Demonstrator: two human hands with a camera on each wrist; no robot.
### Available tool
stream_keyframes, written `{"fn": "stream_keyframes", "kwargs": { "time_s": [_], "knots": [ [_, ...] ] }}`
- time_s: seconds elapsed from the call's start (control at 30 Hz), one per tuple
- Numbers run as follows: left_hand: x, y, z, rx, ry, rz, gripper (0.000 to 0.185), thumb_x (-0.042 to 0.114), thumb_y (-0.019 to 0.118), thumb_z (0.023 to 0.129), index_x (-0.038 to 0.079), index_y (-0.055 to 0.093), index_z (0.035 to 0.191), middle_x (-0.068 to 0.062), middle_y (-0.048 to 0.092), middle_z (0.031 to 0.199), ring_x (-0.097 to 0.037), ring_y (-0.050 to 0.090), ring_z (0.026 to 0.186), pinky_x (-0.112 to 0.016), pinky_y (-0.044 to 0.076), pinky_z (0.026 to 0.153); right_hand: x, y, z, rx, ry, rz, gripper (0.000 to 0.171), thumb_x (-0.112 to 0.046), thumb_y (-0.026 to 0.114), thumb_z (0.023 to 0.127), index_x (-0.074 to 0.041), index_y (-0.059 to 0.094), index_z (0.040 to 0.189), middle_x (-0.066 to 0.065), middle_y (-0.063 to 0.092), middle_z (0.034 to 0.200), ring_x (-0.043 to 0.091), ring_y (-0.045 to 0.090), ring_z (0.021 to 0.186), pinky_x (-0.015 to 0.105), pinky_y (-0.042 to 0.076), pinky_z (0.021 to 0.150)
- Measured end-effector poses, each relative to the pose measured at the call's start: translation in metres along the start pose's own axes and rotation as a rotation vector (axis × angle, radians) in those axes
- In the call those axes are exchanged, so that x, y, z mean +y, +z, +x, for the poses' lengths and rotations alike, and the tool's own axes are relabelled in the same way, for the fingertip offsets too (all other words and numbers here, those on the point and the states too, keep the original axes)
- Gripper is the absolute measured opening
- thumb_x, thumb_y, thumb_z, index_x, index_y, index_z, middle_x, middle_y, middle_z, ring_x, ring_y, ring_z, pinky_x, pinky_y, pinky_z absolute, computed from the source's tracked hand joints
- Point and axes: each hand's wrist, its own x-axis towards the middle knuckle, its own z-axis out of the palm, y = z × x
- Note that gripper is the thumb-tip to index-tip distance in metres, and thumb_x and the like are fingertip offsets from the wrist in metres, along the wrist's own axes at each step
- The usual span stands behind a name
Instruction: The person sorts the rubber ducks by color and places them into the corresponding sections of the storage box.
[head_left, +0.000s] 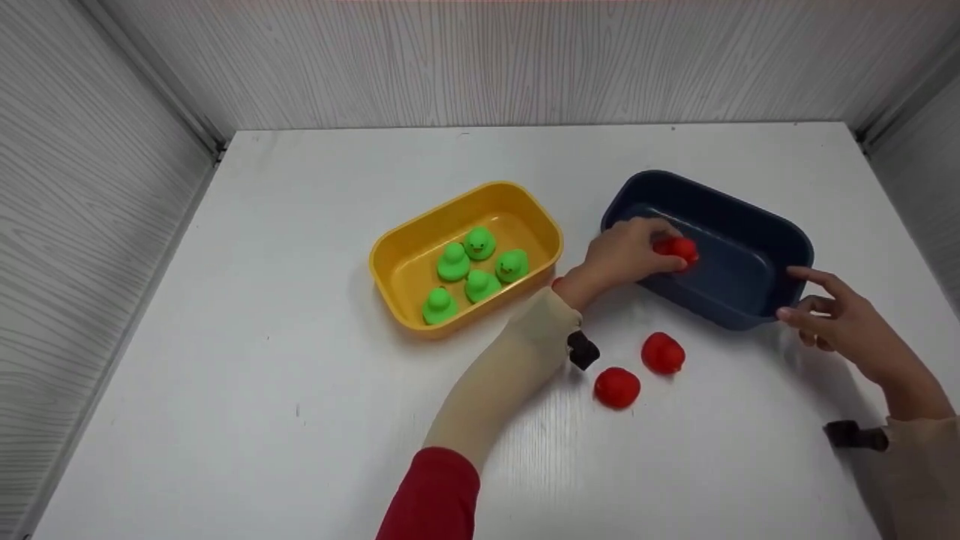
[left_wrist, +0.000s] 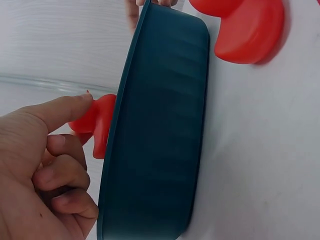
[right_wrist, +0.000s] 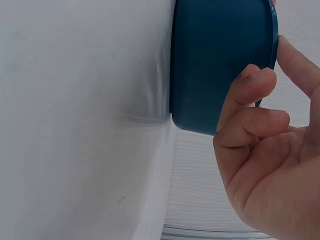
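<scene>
The left hand point(head_left: 626, 255) is over the near wall of the dark blue tub point(head_left: 757, 225), fingers pinching a red duck point(head_left: 679, 249) just inside it. Most of that duck is covered by the fingers in the head view; the left wrist view shows only a sliver of it past the rim. The right hand point(head_left: 840, 319) is at the tub's right corner, fingers touching its rim and outer wall, curled lightly against it rather than clamped round it. Count the reds: three in all, one in the hand, two more red ducks point(head_left: 662, 352) lying on the white table point(head_left: 300, 360) near the tub, close together. Over in the yellow tub point(head_left: 390, 255) sit five green ducks point(head_left: 480, 243), clustered together.
</scene>
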Motion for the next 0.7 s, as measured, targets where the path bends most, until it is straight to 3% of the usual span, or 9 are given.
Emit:
{"fn": "stream_keyframes", "kwargs": {
  "time_s": [0.33,0.5,0.7],
  "knots": [
    [-0.0051,0.0008,-0.0035,-0.034,-0.108,-0.021,0.041,0.043,0.07,0.086,0.03,0.063,0.124,0.01,0.064,0.097,-0.009,0.058,0.059,-0.019,0.047,0.058,-0.0003,-0.0006,0.0001,-0.001,0.013,-0.02,0.066,-0.024,0.059,0.096,-0.018,0.023,0.151,-0.009,0.057,0.077,0.008,0.047,0.061,0.028,0.035,0.051],
    [-0.0023,0.0011,-0.0031,-0.02,-0.129,-0.023,0.04,0.042,0.071,0.085,0.029,0.064,0.123,0.01,0.064,0.093,-0.01,0.058,0.056,-0.021,0.046,0.059,-0.0017,-0.0005,0.0006,-0.003,0.028,-0.039,0.069,-0.026,0.059,0.097,-0.016,0.02,0.153,-0.01,0.059,0.078,0.009,0.05,0.061,0.028,0.038,0.053],
    [0.0014,0.0028,-0.0019,-0.013,-0.146,-0.033,0.04,0.041,0.072,0.085,0.03,0.064,0.123,0.011,0.063,0.099,-0.009,0.058,0.058,-0.02,0.047,0.059,-0.0017,-0.0002,0.0001,-0.001,0.042,-0.048,0.07,-0.027,0.059,0.097,-0.015,0.019,0.153,-0.012,0.061,0.079,0.009,0.051,0.062,0.028,0.039,0.054]
  ]
}}
